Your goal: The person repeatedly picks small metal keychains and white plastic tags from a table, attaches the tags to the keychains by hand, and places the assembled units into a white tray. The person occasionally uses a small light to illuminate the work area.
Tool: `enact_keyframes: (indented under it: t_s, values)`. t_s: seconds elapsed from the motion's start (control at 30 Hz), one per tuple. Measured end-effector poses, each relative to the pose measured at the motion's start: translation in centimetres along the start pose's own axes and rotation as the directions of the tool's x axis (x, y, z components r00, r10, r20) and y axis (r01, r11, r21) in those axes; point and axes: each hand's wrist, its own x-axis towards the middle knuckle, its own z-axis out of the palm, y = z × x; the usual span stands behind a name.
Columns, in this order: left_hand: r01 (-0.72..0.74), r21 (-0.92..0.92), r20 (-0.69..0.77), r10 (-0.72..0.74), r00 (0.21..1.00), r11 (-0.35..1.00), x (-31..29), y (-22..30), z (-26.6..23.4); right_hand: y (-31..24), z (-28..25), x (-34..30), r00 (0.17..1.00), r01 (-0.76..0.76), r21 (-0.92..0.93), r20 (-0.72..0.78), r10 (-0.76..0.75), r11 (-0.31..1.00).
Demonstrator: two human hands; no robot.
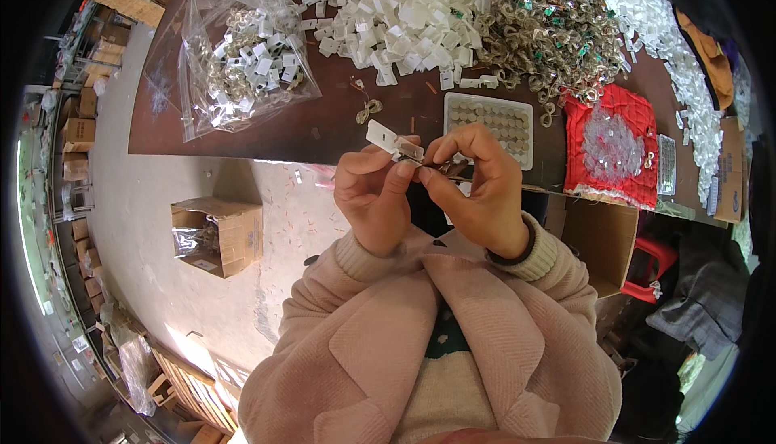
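In front of my chest, my left hand [373,200] pinches a small white plastic case [383,136] with its flap standing open. My right hand [480,191] has thumb and forefinger closed at the case's near end, on what looks like thin wire; the fingers partly hide it. Just beyond the hands, a white tray [530,132] holds rows of round button cells. A loose coiled wire piece [369,111] lies on the dark table [331,135]. Farther back are a heap of white plastic cases [396,12] and a heap of coiled wires with green bits [550,36].
A clear bag [250,68] of white cases and wires lies at the table's left. On the right are a red quilted cloth [576,157] bearing clear pieces [610,147] and more white parts [659,32]. Cardboard box [241,238] stands on the floor; red stool [664,256] right.
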Motion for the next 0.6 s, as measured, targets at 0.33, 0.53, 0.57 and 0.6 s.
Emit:
enact_keyframes:
  t_s: [0.33,0.53,0.57,0.6]
  values:
    - [-0.048,0.075,0.129,0.038,0.991,0.996,0.2,0.2,-0.3,-0.5,-0.9,0.3,1.0,-0.011,-0.059,-0.003,0.01,0.998]
    - [0.215,-0.108,0.068,-0.208,0.976,0.971,0.3,0.8,-0.6,0.1,-1.6,1.1,0.917,-0.397,0.406,0.212,0.338,0.823]
    - [0.247,-0.124,0.047,-0.243,0.969,0.961,0.3,0.9,-0.6,0.4,-1.5,1.1,0.891,-0.454,0.461,0.263,0.371,0.763]
    - [0.283,-0.147,0.033,-0.281,0.959,0.948,0.2,0.8,-0.6,0.6,-1.4,1.0,0.936,-0.348,0.388,0.2,0.291,0.853]
